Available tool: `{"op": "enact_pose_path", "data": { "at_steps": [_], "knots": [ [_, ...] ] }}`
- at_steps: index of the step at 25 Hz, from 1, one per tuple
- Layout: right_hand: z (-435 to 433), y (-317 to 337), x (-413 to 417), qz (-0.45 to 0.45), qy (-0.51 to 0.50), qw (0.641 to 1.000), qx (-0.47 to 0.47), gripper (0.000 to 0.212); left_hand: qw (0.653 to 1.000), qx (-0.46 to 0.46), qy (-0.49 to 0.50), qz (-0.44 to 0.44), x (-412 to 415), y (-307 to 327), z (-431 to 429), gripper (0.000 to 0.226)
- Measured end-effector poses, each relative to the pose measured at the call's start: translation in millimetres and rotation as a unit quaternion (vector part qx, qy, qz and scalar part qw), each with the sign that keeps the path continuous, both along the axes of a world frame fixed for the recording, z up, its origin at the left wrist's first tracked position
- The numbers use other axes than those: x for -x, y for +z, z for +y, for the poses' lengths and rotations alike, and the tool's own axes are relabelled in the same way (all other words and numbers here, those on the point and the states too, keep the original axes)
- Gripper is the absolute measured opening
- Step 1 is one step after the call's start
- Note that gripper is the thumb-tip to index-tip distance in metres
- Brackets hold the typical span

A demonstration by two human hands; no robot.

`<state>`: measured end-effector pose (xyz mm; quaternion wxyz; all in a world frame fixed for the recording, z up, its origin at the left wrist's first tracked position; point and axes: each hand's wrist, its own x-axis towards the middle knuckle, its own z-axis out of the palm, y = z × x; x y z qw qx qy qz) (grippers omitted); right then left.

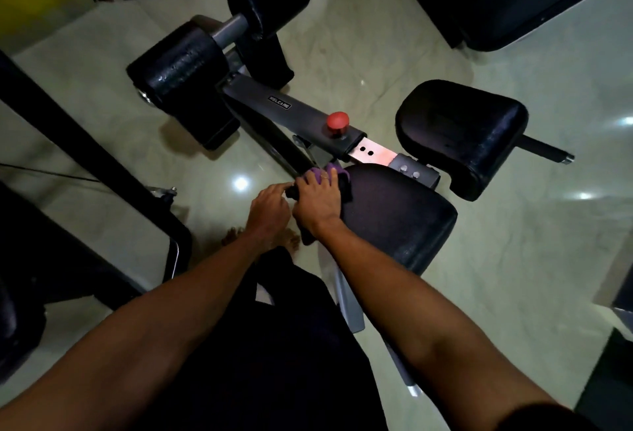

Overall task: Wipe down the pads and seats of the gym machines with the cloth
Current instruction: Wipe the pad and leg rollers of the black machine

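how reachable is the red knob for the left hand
Probably yes: the red knob stands uncovered on the bar, ahead of the left hand; the right hand on the cloth lies beside that path.

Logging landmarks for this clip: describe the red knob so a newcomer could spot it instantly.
Find the grey beam joining the black roller pads to the two flat pads. The red knob sits atop it, near the flat-pad end. Everything around it is black or grey.

The cloth [334, 172] is purple (one part looks almost black). The seat pad [394, 211] and roller pads [181, 67] are black, the knob [337, 122] red, the frame bar [301, 113] grey, the floor [376, 36] pale green with faint veins.
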<state>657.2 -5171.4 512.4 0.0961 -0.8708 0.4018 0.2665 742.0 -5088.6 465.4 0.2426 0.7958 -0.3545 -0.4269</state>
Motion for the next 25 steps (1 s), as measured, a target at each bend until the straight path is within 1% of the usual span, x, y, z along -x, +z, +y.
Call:
{"op": "enact_pose_path", "data": {
  "at_steps": [2, 4, 8, 15, 18, 20, 22, 25],
  "knots": [
    [-23, 1, 5, -0.037, -0.037, 0.999, 0.007, 0.049, 1.000, 0.008, -0.010, -0.026, -4, 5, -10, 0.049],
    [-32, 0, 13, -0.055, -0.045, 0.997, 0.023, 0.051, 0.999, 0.015, -0.007, -0.040, -12, 5, -16, 0.050],
    [-59, 19, 38, -0.099, -0.104, 0.989, 0.044, 0.050, 0.997, 0.011, -0.058, -0.052, -8, 31, -45, 0.049],
    [-121, 55, 74, -0.194, -0.172, 0.958, 0.124, 0.053, 0.992, 0.022, -0.108, -0.061, 6, 53, -124, 0.047],
    [-148, 69, 86, -0.202, -0.182, 0.952, 0.141, 0.051, 0.989, 0.040, -0.126, -0.058, 19, 60, -156, 0.043],
    [-163, 78, 95, -0.206, -0.191, 0.947, 0.154, 0.050, 0.990, 0.057, -0.120, -0.050, 27, 61, -175, 0.040],
    [-177, 85, 105, -0.187, -0.187, 0.950, 0.164, 0.052, 0.991, 0.059, -0.116, -0.027, 36, 59, -196, 0.039],
    [-196, 85, 125, -0.148, -0.198, 0.952, 0.182, 0.060, 0.987, 0.061, -0.146, 0.013, 48, 50, -233, 0.041]
  ]
}}
